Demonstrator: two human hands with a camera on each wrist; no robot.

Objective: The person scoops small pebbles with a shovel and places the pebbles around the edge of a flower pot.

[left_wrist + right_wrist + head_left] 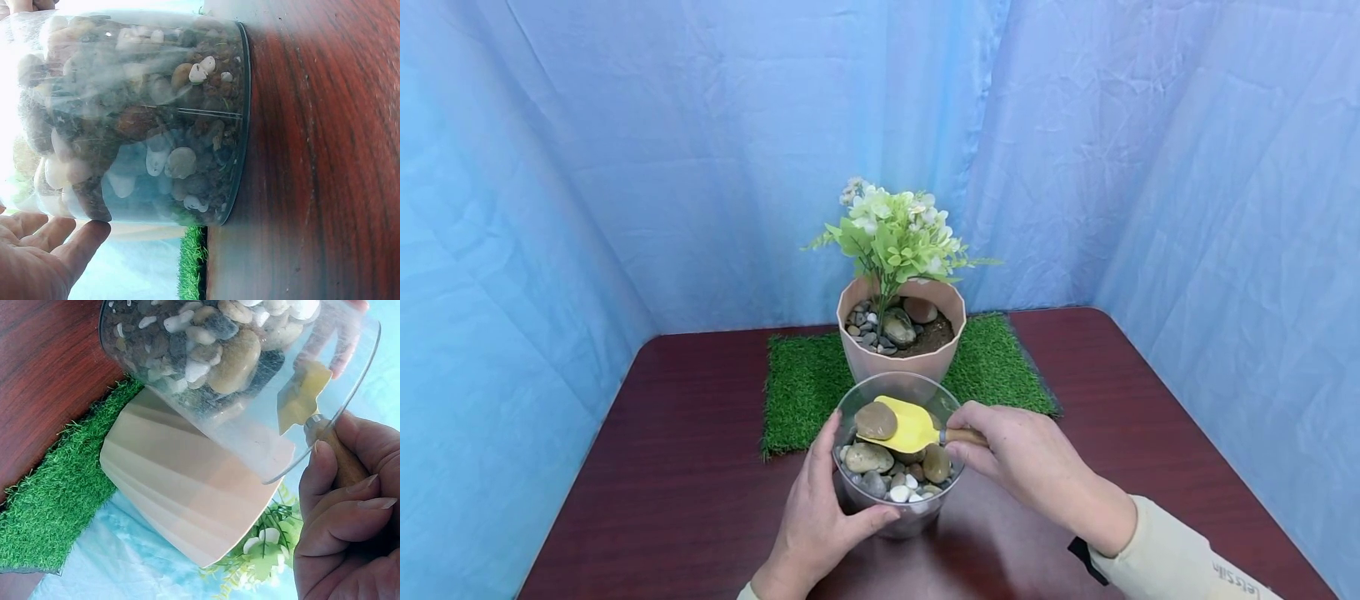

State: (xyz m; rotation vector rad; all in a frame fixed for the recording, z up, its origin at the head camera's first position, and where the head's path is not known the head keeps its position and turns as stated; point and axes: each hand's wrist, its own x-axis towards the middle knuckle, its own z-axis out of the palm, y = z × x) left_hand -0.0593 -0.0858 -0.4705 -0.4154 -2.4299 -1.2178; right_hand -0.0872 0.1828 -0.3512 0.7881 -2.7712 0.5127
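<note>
The right hand (1022, 458), right of centre in the lower frame, pinches the wooden handle of a small yellow-bladed scoop (916, 423) between thumb and curled fingers. The left hand (820, 517), at lower centre-left, holds a clear, round-mouthed plastic container (917, 525), its thumb across the near wall and its fingers spread along the left side. The scoop's blade sits within the mouth at lower centre, bearing a smooth brown oval stone (876, 420); its neck crosses the rim at the right, and I cannot tell whether they touch. Tan, grey and white stones (868, 457) lie beneath the blade, below the rim, leaving room between.

Just behind, at centre, a fluted pinkish-beige pot (868, 367) holds a white-flowered green plant (898, 229), stones and soil. The pot stands on a green artificial-turf mat (805, 383), whose edges show either side. The dark red wooden table (677, 442) extends left and right beyond the mat, its far edge against pale blue curtains (737, 167)
</note>
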